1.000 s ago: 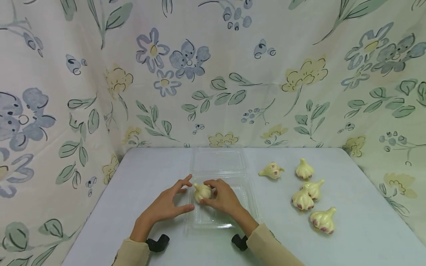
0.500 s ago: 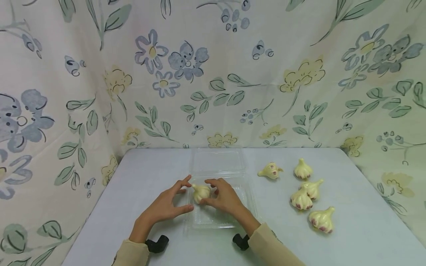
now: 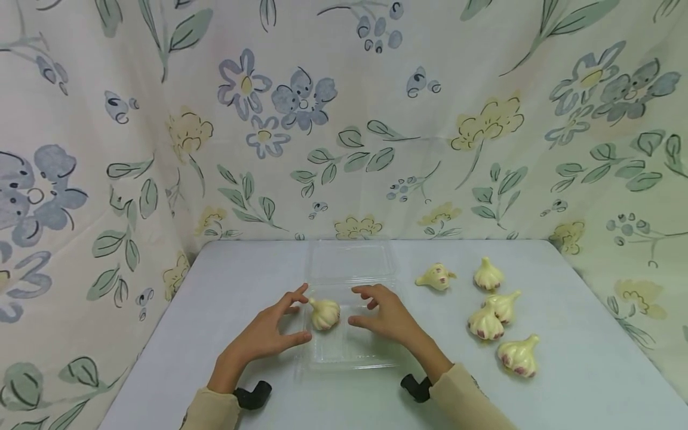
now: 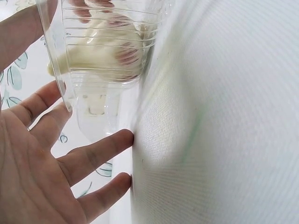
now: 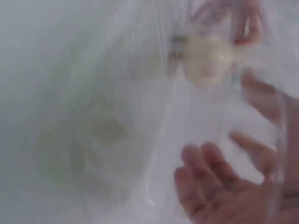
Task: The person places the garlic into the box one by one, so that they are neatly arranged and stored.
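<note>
A garlic bulb [image 3: 325,314] lies in the left part of a clear plastic container [image 3: 371,362], whose lid [image 3: 352,263] is folded back behind it. My left hand [image 3: 267,332] is at the container's left side with thumb and fingers spread. In the left wrist view, its fingers [image 4: 46,91] touch the rim or stand beside it, and the bulb shows through the ribbed wall. Over the container's right part hovers my right hand [image 3: 392,316], apart from the bulb, with nothing between thumb and fingers. The right wrist view is blurred, but the right hand [image 5: 224,186] looks relaxed there.
Right of the container, several more garlic bulbs lie on the white table [image 3: 586,358]: one on its side [image 3: 436,276], another farther back [image 3: 488,275], a touching pair [image 3: 485,323], and one nearer the front [image 3: 519,355]. A floral curtain [image 3: 344,119] hangs behind and at both sides.
My right hand has let go of the garlic bulb and moved right, away from it. The bulb stays in the container's left part. My left hand has hardly moved.
</note>
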Demonstrator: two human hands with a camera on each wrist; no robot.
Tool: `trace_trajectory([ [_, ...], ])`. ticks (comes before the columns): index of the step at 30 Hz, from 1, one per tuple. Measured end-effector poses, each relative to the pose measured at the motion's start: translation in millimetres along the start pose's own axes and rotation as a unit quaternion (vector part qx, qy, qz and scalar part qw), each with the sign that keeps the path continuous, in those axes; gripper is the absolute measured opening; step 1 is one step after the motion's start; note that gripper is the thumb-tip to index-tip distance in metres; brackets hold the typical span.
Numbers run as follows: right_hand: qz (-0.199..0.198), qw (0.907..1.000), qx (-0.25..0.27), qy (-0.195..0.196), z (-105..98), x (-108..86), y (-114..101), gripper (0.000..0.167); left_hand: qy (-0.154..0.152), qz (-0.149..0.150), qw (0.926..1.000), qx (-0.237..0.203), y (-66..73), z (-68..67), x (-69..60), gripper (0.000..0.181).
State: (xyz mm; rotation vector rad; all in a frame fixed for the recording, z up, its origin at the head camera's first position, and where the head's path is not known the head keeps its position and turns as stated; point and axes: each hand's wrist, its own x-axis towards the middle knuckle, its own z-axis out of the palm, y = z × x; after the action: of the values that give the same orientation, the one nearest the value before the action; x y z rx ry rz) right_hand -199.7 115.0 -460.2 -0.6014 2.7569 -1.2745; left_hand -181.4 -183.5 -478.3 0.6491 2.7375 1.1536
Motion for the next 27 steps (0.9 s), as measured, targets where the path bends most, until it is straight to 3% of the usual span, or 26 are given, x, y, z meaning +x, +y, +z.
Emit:
trace_trajectory([
  [6,-0.03,0.999,0.014,0.032,-21.3,-6.7,7.0,0.054,0.005,0.007,0.9999,-0.007,-1.3,-0.8,0.6,0.062],
  [15,-0.064,0.9894,0.002,0.13,-47.3,-17.7,30.0,0.049,0.0,-0.005,0.9999,-0.011,-0.1,-0.3,1.5,0.074],
  [27,-0.036,0.9749,-0.139,0.17,-84.8,-19.5,64.9,0.048,0.002,0.002,1.0,-0.006,-0.7,0.1,0.4,0.068],
])
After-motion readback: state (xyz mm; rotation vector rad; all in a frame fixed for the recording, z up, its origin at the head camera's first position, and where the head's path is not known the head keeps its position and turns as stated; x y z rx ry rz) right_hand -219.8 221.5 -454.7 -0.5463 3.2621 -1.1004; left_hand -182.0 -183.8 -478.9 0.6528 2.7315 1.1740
